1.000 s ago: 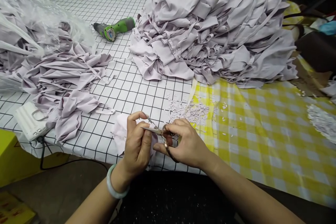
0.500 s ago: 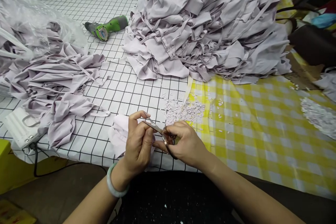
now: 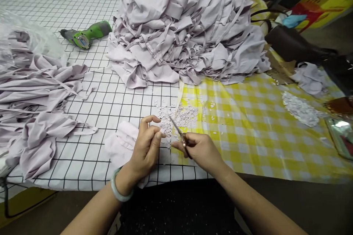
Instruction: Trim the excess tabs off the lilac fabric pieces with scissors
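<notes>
My left hand (image 3: pixel 149 143), wearing a pale green bangle (image 3: pixel 117 187), is closed with thumb and fingers pinched on a pale lilac cloth piece (image 3: pixel 121 141). A small pale tip shows at the fingertips, while the rest of the cloth lies behind and below the hand. Scissors (image 3: pixel 180 132) with coppery handles are in my right hand (image 3: pixel 202 150), its fingers in the loops. The blades look nearly together and point up and left, apart from the left hand. Beyond them lies a scatter of small pale clippings (image 3: pixel 184 115).
A big heap of lilac fabric pieces (image 3: pixel 182 25) stands at the back. More lilac pieces (image 3: pixel 41 80) lie at left beside clear plastic. A green-and-grey cordless tool (image 3: pixel 88 35) rests on the white checked cloth (image 3: pixel 132 102). Yellow checked plastic (image 3: pixel 248 128) covers the right side, with a white pile (image 3: pixel 300 108).
The scissors have moved right, away from the left fingertips, and their blades have come together. The camera view has turned right, so the table's things appear farther left.
</notes>
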A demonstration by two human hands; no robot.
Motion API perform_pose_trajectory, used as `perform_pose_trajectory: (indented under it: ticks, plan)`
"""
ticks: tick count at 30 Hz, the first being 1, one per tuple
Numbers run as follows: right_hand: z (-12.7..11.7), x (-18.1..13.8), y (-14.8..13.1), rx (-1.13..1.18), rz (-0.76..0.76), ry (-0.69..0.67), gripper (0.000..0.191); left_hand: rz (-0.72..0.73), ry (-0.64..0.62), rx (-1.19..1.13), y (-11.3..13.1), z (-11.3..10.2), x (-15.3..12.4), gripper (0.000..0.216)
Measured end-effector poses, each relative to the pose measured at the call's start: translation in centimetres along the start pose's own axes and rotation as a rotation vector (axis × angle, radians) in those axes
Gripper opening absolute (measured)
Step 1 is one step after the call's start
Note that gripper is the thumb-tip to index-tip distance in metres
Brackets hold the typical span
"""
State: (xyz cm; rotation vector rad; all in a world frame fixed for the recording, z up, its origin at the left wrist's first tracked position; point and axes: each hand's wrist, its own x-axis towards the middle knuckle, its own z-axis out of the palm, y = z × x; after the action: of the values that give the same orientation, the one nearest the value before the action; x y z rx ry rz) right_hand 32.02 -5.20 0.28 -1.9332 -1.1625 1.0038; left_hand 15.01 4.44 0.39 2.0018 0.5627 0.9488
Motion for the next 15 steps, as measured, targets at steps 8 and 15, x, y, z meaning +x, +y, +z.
perform_pose_trajectory:
  ticks: [8,15]
  plan:
    - [1.4,-0.2,-1.4,-0.12,-0.291,-0.091,0.062,-0.183,0.149,0.56,-0.5,-9.1,-5.4,0.008]
    - [11.7,0.3,-4.4,0.011,-0.579,-0.329,0.037,-0.255,-0.113,0.426,-0.6,-10.3,-10.9,0.042]
